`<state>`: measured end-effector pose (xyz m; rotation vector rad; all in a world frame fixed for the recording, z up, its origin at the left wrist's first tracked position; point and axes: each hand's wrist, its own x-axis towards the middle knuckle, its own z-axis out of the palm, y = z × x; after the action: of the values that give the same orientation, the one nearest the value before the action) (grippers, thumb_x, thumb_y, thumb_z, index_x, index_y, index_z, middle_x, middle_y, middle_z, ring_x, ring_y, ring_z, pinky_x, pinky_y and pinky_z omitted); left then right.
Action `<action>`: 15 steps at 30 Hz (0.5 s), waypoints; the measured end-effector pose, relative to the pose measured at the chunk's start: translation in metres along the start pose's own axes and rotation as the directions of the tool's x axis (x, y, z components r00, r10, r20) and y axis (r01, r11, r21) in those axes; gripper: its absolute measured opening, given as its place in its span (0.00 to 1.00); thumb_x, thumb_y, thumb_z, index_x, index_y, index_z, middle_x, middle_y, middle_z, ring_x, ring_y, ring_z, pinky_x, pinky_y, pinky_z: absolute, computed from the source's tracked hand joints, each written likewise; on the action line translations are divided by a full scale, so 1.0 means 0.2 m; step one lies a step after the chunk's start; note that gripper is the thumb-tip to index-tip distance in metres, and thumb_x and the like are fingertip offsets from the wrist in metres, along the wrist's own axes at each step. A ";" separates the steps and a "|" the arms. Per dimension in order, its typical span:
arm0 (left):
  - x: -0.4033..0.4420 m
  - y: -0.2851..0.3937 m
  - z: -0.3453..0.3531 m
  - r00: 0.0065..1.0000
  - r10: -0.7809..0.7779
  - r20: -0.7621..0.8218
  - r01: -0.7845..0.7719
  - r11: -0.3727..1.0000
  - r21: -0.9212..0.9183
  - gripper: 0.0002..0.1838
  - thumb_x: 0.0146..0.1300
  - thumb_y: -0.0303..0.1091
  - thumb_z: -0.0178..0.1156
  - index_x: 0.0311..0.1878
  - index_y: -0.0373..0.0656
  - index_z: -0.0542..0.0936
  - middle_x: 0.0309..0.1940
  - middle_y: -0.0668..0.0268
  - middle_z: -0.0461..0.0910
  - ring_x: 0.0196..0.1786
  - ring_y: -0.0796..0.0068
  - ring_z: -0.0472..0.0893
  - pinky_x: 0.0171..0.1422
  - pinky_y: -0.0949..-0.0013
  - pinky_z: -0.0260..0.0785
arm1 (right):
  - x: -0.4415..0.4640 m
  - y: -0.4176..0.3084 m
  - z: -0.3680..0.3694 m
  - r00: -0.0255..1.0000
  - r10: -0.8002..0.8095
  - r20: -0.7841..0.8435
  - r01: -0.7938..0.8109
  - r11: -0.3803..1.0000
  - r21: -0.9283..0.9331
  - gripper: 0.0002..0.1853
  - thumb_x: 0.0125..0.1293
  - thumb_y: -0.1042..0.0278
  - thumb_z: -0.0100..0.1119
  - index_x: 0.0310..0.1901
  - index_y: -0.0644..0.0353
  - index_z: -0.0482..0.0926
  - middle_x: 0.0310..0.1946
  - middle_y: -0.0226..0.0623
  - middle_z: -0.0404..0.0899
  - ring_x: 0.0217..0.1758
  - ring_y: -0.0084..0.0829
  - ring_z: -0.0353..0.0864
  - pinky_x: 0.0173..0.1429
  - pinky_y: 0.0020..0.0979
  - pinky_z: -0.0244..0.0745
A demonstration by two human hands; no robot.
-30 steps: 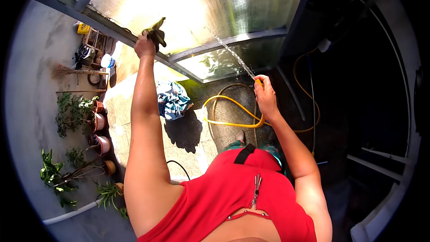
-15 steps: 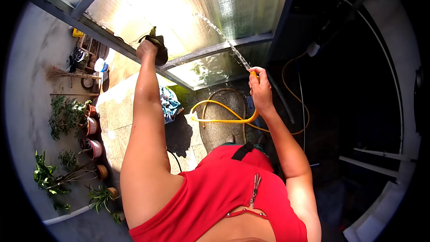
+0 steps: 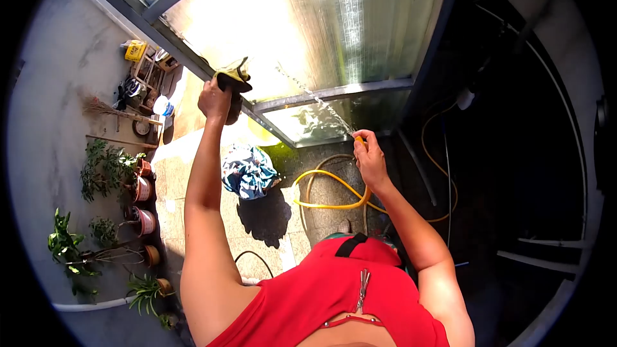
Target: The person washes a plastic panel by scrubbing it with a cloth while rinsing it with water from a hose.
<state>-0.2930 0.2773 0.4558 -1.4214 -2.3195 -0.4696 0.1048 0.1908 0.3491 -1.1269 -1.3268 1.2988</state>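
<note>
My left hand [image 3: 215, 99] is closed on a dark and yellow-green cloth [image 3: 234, 78], held at the grey frame on the left edge of a glass door [image 3: 308, 32]. Some of the cloth hangs below the fingers. My right hand [image 3: 371, 160] grips the end of a yellow hose [image 3: 334, 205]. A stream of water [image 3: 315, 97] leaves it and runs up and left toward the glass. The hose loops down over the floor below that hand.
A patterned blue and white cloth bundle [image 3: 249, 171] lies on the tiled floor [image 3: 183, 186]. Potted plants [image 3: 143, 188] line the left wall. Behind them stand a white bucket [image 3: 163, 106] and a yellow container [image 3: 134, 50]. A dark area with pipes lies right.
The view has shifted, so most things sit lower and further right. My left hand's cloth now shows its yellow-green side. The water still runs from the hose.
</note>
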 end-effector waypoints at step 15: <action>0.41 0.61 -1.06 0.977 -0.015 0.211 0.196 -0.305 -0.932 0.16 0.62 0.35 0.62 0.49 0.35 0.77 0.40 0.62 0.83 0.40 0.69 0.85 0.46 0.69 0.79 | 0.32 -0.86 -0.22 0.949 -0.172 -0.264 0.261 0.899 0.353 0.07 0.75 0.66 0.49 0.51 0.53 0.69 0.22 0.20 0.62 0.20 0.12 0.57 0.22 0.19 0.55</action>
<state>-0.1862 0.2940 0.6907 -1.5905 -1.6822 -3.1019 0.1392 0.2574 0.5222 -0.7977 -0.9456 1.1608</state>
